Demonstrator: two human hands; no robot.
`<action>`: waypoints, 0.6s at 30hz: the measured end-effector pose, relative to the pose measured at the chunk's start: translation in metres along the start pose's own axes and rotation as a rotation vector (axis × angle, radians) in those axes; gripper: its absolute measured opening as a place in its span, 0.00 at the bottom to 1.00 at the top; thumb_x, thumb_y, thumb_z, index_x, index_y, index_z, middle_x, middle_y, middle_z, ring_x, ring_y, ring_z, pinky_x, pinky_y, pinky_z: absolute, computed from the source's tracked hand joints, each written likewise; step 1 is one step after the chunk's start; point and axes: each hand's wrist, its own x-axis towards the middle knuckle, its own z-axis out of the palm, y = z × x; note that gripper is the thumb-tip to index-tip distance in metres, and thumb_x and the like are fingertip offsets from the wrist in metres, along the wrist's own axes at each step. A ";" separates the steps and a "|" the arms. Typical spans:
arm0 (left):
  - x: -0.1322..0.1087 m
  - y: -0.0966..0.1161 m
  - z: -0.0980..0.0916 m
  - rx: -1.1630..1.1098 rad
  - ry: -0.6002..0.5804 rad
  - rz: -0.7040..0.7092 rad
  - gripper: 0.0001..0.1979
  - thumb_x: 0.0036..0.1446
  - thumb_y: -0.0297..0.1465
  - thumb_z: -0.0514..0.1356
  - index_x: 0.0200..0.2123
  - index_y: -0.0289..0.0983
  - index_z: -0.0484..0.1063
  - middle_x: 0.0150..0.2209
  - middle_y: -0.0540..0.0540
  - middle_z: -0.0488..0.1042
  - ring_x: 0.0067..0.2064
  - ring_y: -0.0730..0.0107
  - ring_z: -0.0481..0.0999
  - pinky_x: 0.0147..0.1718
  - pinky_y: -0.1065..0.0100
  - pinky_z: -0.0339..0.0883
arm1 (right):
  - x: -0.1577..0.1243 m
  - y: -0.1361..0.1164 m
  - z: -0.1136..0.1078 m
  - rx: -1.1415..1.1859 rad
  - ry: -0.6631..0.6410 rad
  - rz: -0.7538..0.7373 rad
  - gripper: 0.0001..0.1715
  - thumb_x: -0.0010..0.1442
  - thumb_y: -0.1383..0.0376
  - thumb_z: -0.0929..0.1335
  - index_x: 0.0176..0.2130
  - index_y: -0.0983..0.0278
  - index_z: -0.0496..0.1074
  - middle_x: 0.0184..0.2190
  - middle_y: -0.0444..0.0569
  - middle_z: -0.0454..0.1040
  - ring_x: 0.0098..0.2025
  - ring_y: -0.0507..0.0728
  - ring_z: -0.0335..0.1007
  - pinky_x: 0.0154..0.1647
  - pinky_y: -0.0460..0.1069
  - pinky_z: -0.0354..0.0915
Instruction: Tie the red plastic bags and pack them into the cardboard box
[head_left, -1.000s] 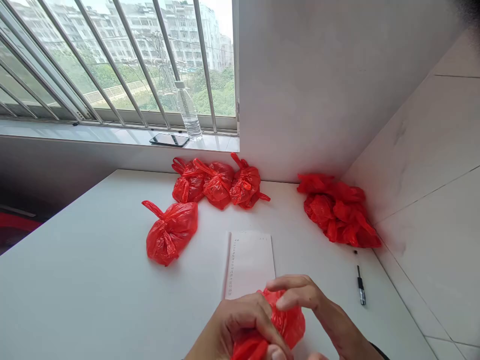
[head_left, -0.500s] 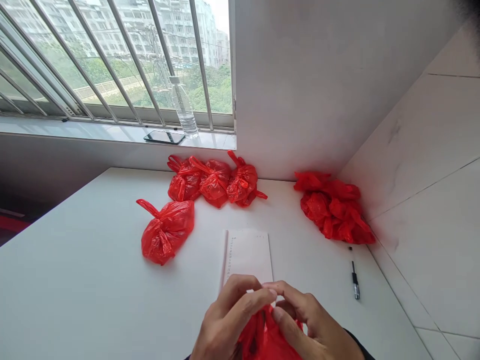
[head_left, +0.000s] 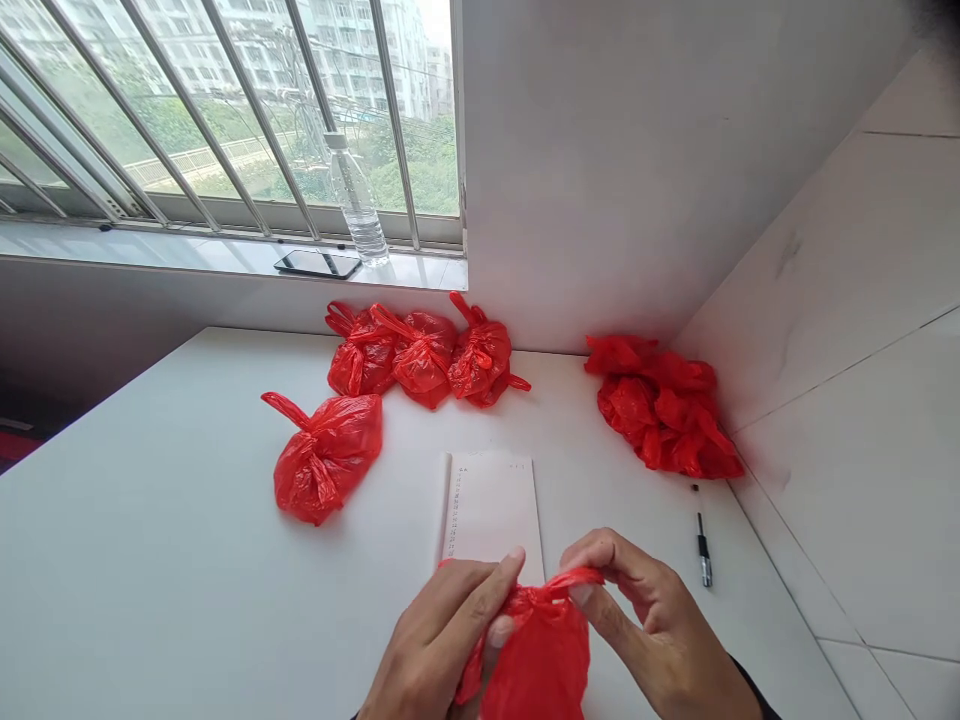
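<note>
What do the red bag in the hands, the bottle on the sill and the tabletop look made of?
red bag: thin plastic film, glossy; it crinkles and lets light through.
bottle: clear plastic, likely PET; see-through, ribbed wall.
tabletop: smooth white, faint sheen; laminate or painted board, cannot tell.

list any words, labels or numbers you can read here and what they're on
Nothing can be read.
White sheet: a column of small print down its left edge, plus marks at top right, too small to read.
Water bottle, phone, pen: no legible text.
</note>
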 end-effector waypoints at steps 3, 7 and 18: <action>0.002 0.007 0.000 -0.045 0.117 0.017 0.20 0.70 0.32 0.51 0.62 0.48 0.68 0.49 0.44 0.77 0.50 0.63 0.75 0.47 0.66 0.72 | -0.006 -0.005 -0.003 0.009 0.074 -0.008 0.18 0.66 0.50 0.66 0.33 0.59 0.72 0.31 0.46 0.73 0.34 0.55 0.71 0.39 0.48 0.70; 0.006 0.014 -0.003 -0.010 0.200 0.019 0.19 0.70 0.35 0.50 0.59 0.48 0.71 0.53 0.43 0.75 0.55 0.57 0.72 0.52 0.59 0.70 | -0.010 -0.009 -0.003 -0.002 0.203 -0.142 0.12 0.67 0.55 0.67 0.35 0.58 0.73 0.33 0.47 0.75 0.40 0.57 0.74 0.41 0.48 0.71; -0.015 -0.058 -0.007 -0.063 0.176 -0.480 0.16 0.70 0.37 0.50 0.53 0.48 0.76 0.58 0.49 0.73 0.61 0.64 0.70 0.59 0.61 0.67 | 0.008 0.041 -0.022 -0.104 0.333 0.022 0.18 0.66 0.51 0.65 0.34 0.60 0.73 0.32 0.47 0.76 0.38 0.58 0.74 0.41 0.50 0.72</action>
